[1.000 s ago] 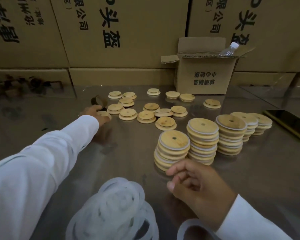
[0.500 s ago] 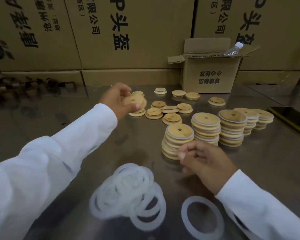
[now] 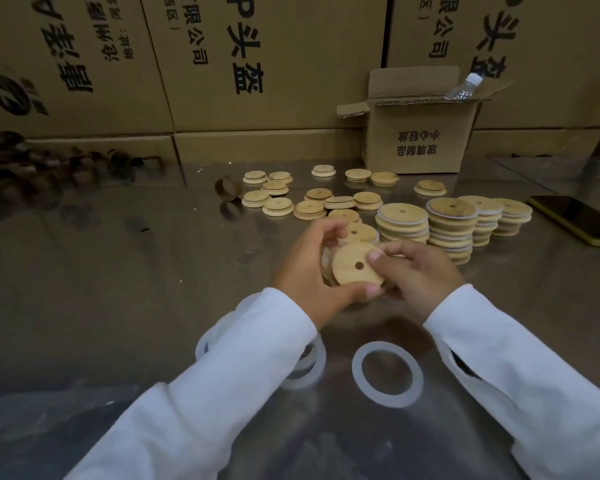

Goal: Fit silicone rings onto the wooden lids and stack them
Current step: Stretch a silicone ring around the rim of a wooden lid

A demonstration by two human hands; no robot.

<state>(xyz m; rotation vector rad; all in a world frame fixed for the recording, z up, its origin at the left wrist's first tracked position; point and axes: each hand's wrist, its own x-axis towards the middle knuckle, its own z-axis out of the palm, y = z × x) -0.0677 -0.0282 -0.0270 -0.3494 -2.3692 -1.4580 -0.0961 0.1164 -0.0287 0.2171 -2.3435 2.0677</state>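
A round wooden lid (image 3: 355,268) with a small hole is held in front of me over the metal table (image 3: 118,289). My left hand (image 3: 309,268) grips its left and lower rim. My right hand (image 3: 416,271) pinches its right edge. Whether a ring lies between lid and fingers I cannot tell. One loose silicone ring (image 3: 387,374) lies near me, and a pile of rings (image 3: 305,368) sits mostly hidden under my left sleeve. Several stacks of ringed lids (image 3: 449,226) stand to the right. Bare lids (image 3: 278,206) are scattered farther back.
A small open cardboard box (image 3: 418,143) with a plastic bottle (image 3: 463,86) stands at the back right. Large cartons (image 3: 257,64) wall off the far side. A phone (image 3: 579,220) lies at the right edge. A dark tape core (image 3: 227,187) stands left of the lids.
My left hand has carried a lid from the scattered group back to the front. My right hand has risen from beside the near stack and taken hold of the lid's right edge.
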